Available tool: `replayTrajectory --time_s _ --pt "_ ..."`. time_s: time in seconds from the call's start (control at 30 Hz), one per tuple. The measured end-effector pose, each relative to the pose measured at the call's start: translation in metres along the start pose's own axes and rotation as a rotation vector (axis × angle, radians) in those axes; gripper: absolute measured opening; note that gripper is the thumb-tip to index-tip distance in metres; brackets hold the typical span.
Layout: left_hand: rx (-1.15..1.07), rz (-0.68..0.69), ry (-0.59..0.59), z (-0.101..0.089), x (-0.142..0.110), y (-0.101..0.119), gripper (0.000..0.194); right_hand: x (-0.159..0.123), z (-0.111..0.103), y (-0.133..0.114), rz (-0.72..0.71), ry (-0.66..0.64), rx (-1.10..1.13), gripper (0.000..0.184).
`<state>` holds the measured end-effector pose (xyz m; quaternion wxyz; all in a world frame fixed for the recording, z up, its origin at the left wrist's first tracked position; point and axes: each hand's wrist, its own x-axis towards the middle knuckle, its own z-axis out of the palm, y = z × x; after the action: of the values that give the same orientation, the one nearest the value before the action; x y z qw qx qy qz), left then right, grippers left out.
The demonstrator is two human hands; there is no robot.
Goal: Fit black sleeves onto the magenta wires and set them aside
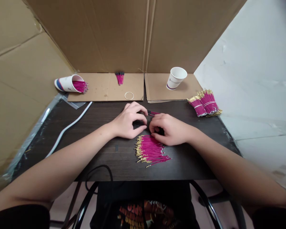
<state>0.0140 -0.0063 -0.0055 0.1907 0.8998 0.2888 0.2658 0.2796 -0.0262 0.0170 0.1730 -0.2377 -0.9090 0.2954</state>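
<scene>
My left hand (128, 121) and my right hand (168, 128) meet over the middle of a dark table (97, 149). Both are curled, fingers pinched. Between them lies a small bunch of pink wires (153, 113) with dark ends, and something black sits under the left fingers. The left hand's fingertips touch that bunch. A loose pile of pink wires with gold tips (149, 150) lies just in front of my right hand, whose fingers rest at its top edge.
Two tied bundles of pink wires (205, 103) lie at the right edge. A tipped paper cup with wires (70, 84), a small wire bunch (119, 77), a rubber band (129, 95) and an upright paper cup (175, 78) sit on cardboard at the back. A white cable (69, 125) runs on the left.
</scene>
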Motion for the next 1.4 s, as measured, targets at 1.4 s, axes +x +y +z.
replayTrajectory --time_s 1.4 --pt "0.134 0.022 -0.084 0.002 0.002 -0.004 0.01 -0.003 0.005 -0.033 0.149 -0.238 -0.507 0.023"
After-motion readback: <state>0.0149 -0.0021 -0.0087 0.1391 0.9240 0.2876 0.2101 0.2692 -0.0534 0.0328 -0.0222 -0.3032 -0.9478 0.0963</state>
